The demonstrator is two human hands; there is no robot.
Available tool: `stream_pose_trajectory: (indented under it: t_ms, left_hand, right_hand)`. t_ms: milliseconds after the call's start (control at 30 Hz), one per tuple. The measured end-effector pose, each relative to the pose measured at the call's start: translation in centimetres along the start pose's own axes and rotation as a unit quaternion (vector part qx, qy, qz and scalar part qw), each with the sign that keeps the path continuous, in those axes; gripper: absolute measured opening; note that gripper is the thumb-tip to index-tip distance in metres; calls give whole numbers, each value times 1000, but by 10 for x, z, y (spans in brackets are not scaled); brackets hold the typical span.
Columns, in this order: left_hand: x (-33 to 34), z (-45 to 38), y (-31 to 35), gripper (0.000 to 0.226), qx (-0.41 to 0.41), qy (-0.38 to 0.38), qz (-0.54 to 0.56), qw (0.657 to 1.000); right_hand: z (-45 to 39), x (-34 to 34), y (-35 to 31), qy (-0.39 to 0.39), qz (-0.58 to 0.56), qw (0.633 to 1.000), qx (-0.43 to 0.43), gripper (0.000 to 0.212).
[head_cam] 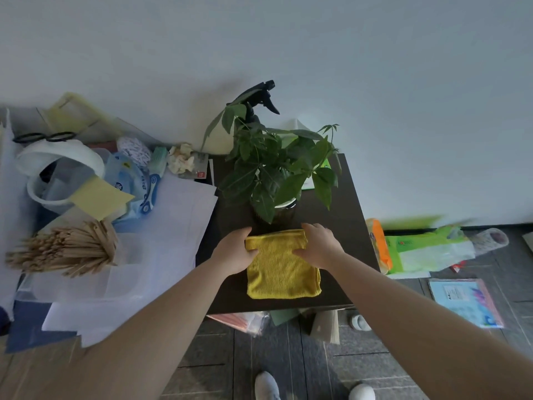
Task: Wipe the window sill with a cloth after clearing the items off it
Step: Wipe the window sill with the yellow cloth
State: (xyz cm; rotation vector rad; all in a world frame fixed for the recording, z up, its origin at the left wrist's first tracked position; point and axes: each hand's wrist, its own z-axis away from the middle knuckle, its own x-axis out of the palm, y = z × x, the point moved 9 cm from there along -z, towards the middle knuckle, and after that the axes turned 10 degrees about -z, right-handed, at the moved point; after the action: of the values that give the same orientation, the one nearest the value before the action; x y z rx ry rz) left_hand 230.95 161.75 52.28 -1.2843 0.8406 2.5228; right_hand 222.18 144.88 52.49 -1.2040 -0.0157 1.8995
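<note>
- Cloth [281, 267], yellow and folded to a near square, lies flat on the dark desk [353, 226], at its near middle, just in front of the potted plant [274, 171]
- Left hand [235, 249] holds the far left corner, thumb on top and fingers curled round the cloth's edge
- Right hand [318, 245] holds the far right corner the same way, thumb lying on the cloth
- Step in hand looks like picking the cloth up or refolding it; lifting both corners together should keep the fold from falling open
- Leaves hang close over the knuckles, so drawing the cloth nearward avoids brushing the plant
- Spray bottle [259, 98] stands behind the plant, well apart
- Long axis of the cloth runs near to far, only slightly longer than wide, its folded hem on the far edge
</note>
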Motion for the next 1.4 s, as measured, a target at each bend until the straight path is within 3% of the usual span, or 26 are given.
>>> stream_pose_trajectory:
  t_ms: [200,333,433,533,700,833,933,1067,1233,1400]
  left_hand:
    - [8,-9,-5,73,-16,21,-34,999]
    - [1,-3,6,25,-20,72,-47,996]
    - [-4,8,15,14,-39,79,7,996]
    - [-9,20,28,16,-39,73,56,995]
    - [-22,43,73,44,-26,80,123,989]
    - [-22,62,141,29,21,91,68,993]
    - [-15,83,205,18,56,101,40,992]
    - [12,120,302,14,104,106,20,989]
    - [74,167,447,20,182,92,-24,979]
    - [143,219,604,18,266,68,16,961]
  right_hand:
    - [-1,4,12,12,-34,998,53,48]
    - [5,3,14,3,-56,997,50,33]
    - [15,-1,14,-4,-120,992,40,37]
    - [29,-10,16,-13,-183,983,23,40]
    - [69,-43,40,6,-225,974,-3,33]
    - [111,-90,81,41,-251,967,-8,13]
    - [150,-127,131,83,-286,955,-4,28]
    - [213,-168,211,124,-325,937,-2,18]
    - [313,-214,337,181,-358,915,31,27]
    - [411,-272,460,263,-334,902,68,21]
